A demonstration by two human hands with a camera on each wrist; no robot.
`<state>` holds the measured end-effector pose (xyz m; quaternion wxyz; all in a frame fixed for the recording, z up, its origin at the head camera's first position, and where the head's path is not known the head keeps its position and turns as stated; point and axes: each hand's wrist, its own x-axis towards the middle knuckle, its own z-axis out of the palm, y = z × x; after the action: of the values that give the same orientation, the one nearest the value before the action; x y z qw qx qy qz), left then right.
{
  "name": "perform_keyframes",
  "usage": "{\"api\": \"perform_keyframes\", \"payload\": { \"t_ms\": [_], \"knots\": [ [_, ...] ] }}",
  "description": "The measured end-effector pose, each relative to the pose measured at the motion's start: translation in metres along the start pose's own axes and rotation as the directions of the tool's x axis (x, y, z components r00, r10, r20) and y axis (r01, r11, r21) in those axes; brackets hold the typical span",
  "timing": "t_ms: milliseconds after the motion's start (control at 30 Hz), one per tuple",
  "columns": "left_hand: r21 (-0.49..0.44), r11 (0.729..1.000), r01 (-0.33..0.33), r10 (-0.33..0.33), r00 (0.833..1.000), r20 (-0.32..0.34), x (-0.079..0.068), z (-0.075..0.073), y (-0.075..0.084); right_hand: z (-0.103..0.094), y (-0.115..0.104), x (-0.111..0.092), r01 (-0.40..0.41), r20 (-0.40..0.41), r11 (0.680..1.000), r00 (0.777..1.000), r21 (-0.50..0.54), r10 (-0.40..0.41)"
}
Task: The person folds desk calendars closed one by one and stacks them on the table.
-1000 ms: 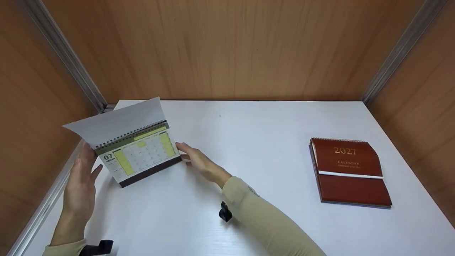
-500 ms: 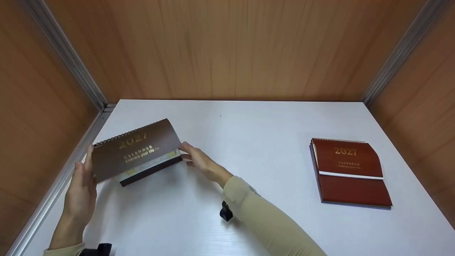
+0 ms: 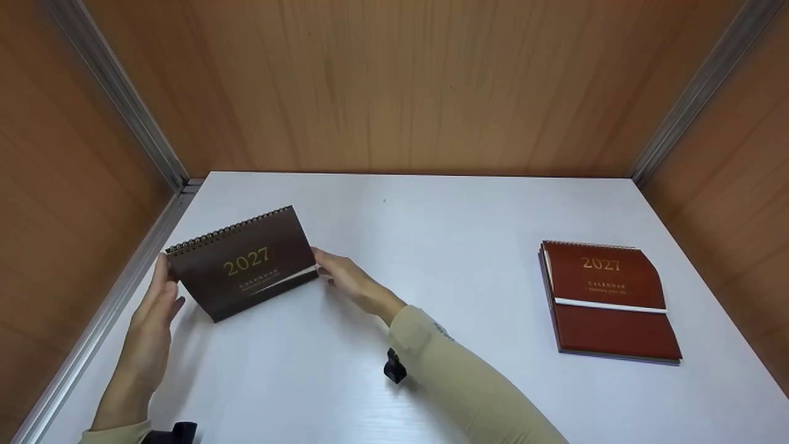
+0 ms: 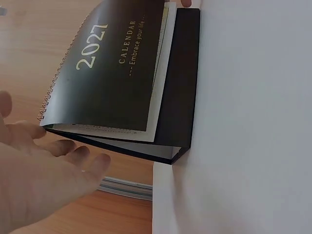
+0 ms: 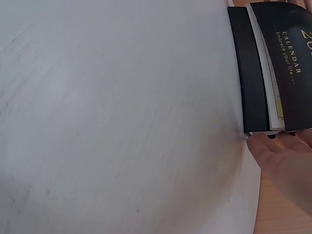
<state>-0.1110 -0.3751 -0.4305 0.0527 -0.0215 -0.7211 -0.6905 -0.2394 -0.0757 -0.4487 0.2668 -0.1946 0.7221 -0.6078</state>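
A dark brown desk calendar [image 3: 246,262] with gold "2027" lettering stands tilted on its folded base at the left of the table, spiral binding along its top. Its front cover hangs down over the pages, with a strip of white page edge showing under it. My left hand [image 3: 148,327] is at the calendar's left side, fingers extended and fingertips right at the upper corner. From the other side my right hand [image 3: 354,283] has its fingers against the lower right edge. In the left wrist view, the base's hollow side [image 4: 161,148] faces my left hand.
A red-brown 2027 calendar [image 3: 610,299] lies at the right of the white table [image 3: 431,246]. Wood panels [image 3: 407,86] enclose the back and both sides, with metal rails [image 3: 123,92] at the corners.
The calendar's cover, raised over the binding and showing its white back, has come down over the July page. Both hands have stayed at the calendar's sides.
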Motion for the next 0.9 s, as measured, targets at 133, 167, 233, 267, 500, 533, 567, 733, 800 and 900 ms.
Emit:
{"api": "perform_keyframes", "payload": {
  "t_ms": [133,167,233,267,500,533,567,733,800,900],
  "knots": [
    [0.054,0.994,0.094,-0.087,0.988,-0.125,0.006,0.001,-0.003,-0.002,-0.004,-0.001,0.006,-0.060,0.993,0.998,-0.119,-0.014],
    [0.067,0.992,0.109,-0.098,0.983,-0.155,0.008,0.001,-0.003,-0.003,-0.006,0.000,0.013,-0.080,0.988,0.996,-0.155,-0.026],
    [0.111,0.986,0.125,-0.100,0.973,-0.210,0.011,0.002,-0.004,-0.003,-0.010,0.001,0.031,-0.107,0.972,0.993,-0.232,-0.057],
    [0.126,0.984,0.128,-0.096,0.968,-0.231,0.013,0.002,-0.004,-0.003,-0.013,0.002,0.043,-0.115,0.961,0.990,-0.273,-0.077],
    [0.293,0.952,0.093,-0.012,0.964,-0.266,0.021,0.008,-0.010,0.004,-0.032,0.011,0.101,-0.121,0.906,0.979,-0.412,-0.164],
    [0.300,0.950,0.090,-0.004,0.962,-0.273,0.022,0.009,-0.011,0.005,-0.034,0.013,0.107,-0.124,0.905,0.977,-0.412,-0.172],
    [0.306,0.947,0.092,-0.001,0.958,-0.285,0.023,0.011,-0.012,0.007,-0.036,0.014,0.112,-0.128,0.904,0.975,-0.412,-0.179],
    [0.324,0.936,0.139,-0.016,0.934,-0.357,0.026,0.013,-0.017,0.012,-0.040,0.021,0.145,-0.151,0.899,0.963,-0.413,-0.225],
    [0.328,0.933,0.149,-0.018,0.929,-0.369,0.028,0.013,-0.018,0.013,-0.039,0.024,0.163,-0.158,0.893,0.956,-0.420,-0.249],
    [0.332,0.931,0.148,-0.014,0.927,-0.375,0.028,0.012,-0.019,0.014,-0.037,0.029,0.188,-0.178,0.888,0.942,-0.419,-0.284]
  ]
}}
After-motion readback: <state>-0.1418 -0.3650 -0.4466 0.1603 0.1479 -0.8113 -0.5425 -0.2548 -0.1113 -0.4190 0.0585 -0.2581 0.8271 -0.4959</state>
